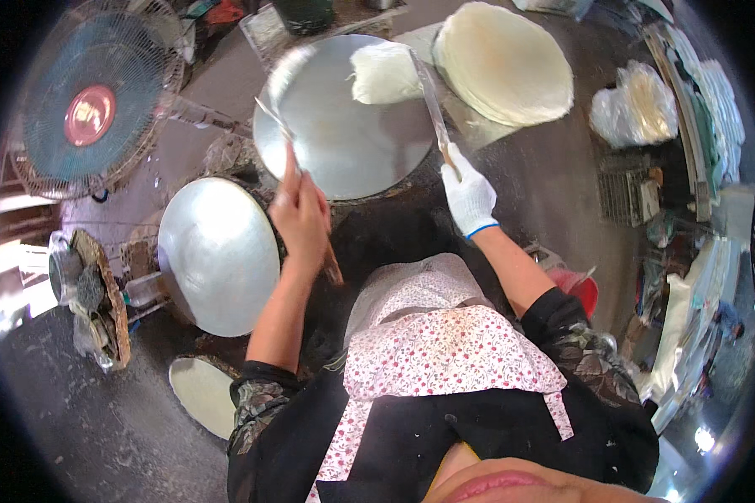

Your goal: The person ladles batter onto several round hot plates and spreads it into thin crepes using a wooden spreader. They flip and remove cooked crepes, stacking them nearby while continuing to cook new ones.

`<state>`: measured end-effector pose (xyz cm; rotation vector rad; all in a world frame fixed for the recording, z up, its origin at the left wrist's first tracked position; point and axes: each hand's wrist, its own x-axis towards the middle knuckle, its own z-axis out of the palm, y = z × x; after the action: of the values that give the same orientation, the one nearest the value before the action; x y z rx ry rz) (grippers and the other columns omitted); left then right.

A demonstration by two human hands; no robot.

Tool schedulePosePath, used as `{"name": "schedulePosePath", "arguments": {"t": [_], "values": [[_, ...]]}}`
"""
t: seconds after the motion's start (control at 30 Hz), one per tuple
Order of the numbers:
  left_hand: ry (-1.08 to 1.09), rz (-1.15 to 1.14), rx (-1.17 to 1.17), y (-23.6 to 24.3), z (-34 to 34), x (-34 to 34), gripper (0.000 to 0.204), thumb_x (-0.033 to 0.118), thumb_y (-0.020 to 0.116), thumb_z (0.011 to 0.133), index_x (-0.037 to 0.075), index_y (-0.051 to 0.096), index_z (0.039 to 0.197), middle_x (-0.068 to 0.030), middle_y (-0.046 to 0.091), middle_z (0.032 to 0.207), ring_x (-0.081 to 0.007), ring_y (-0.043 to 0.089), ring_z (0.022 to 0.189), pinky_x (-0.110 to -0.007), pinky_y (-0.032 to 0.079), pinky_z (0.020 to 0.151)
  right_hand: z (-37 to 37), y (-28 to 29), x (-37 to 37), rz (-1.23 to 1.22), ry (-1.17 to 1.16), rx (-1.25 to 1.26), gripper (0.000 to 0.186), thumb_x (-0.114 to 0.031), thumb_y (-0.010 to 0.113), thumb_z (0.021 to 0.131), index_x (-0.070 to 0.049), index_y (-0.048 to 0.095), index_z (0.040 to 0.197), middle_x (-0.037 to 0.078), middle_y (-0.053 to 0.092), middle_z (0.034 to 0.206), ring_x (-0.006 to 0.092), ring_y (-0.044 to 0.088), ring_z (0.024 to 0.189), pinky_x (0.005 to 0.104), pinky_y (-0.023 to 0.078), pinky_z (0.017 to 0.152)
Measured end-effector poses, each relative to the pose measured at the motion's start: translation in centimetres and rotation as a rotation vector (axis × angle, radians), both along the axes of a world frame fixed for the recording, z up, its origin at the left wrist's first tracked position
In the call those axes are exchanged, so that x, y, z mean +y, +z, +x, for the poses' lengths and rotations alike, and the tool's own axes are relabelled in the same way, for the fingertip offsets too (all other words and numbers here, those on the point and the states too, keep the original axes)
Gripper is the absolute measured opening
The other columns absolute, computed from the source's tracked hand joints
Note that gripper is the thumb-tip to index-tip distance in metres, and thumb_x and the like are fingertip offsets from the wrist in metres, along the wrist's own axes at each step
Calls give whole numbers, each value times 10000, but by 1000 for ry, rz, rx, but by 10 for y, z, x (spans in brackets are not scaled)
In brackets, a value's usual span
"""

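Clamped around wooden handles, both hands work over the large round grey metal griddle (344, 117). Bare, the left hand (300, 216) closes on a thin brown-handled metal spatula (287, 142) whose narrow blade slants up across the griddle's left rim, with the handle end poking out below the fist. In a white cloth glove with a blue cuff, the right hand (469, 197) grips a long flat metal blade (430, 96) that reaches up to the far right part of the plate, its tip at the folded pale thin wrapper sheet (384, 73) lying there, probably so the sheet can be lifted without fingers touching the metal. That sheet sits at the griddle's upper edge, just beside a round stack of cream-coloured thin sheets (505, 63) resting on the dark counter (554, 184) to the right. The glove likely guards against heat.

A second round grey metal plate (218, 256) lies lower left, near the left forearm. A teal standing fan (88, 109) faces the work from the upper left. White plastic bags (633, 105) sit at the far right. The person wears a floral white apron (445, 352).
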<state>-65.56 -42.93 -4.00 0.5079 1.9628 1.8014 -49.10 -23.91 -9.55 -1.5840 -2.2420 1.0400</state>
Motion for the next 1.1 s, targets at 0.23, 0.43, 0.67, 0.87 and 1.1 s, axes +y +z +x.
{"name": "schedulePosePath", "arguments": {"t": [0.23, 0.43, 0.67, 0.87, 1.1], "values": [[-59, 3, -191, 18, 22, -39, 542, 31, 434, 1112, 130, 398, 1643, 45, 466, 612, -34, 395, 450, -218, 352, 403, -33, -15, 9, 225, 196, -32, 490, -404, 568, 1014, -224, 617, 1466, 164, 703, 1312, 392, 698, 1131, 472, 541, 980], [-33, 158, -121, 55, -15, -35, 524, 80, 449, 1121, 107, 393, 1641, 25, 482, 613, -52, 396, 433, -222, 351, 400, -39, -22, 10, 81, 271, -162, 502, -402, 573, 1017, -297, 568, 1507, 203, 722, 1220, 439, 685, 1103, 497, 530, 961], [54, -18, -460, 13, 39, -90, 542, 109, 433, 1123, 151, 369, 1659, 24, 470, 611, -57, 405, 439, -227, 359, 398, -47, -17, 18, 184, 98, -36, 490, -381, 590, 1012, -232, 608, 1478, 192, 753, 1158, 382, 741, 1005, 490, 564, 892], [74, 32, -469, 8, 61, -110, 521, 92, 428, 1129, 146, 395, 1646, 35, 475, 615, -42, 383, 440, -216, 360, 411, -65, -14, 26, 206, 325, -177, 500, -433, 516, 1014, -275, 600, 1482, 186, 740, 1203, 425, 704, 1084, 506, 533, 953], [117, -18, -322, 11, 70, -130, 531, 89, 426, 1126, 110, 366, 1653, 9, 486, 617, -58, 384, 434, -226, 361, 390, -85, -11, 23, 194, 419, -136, 484, -399, 538, 1010, -319, 586, 1485, 213, 755, 935, 429, 734, 852, 545, 552, 817]]}}
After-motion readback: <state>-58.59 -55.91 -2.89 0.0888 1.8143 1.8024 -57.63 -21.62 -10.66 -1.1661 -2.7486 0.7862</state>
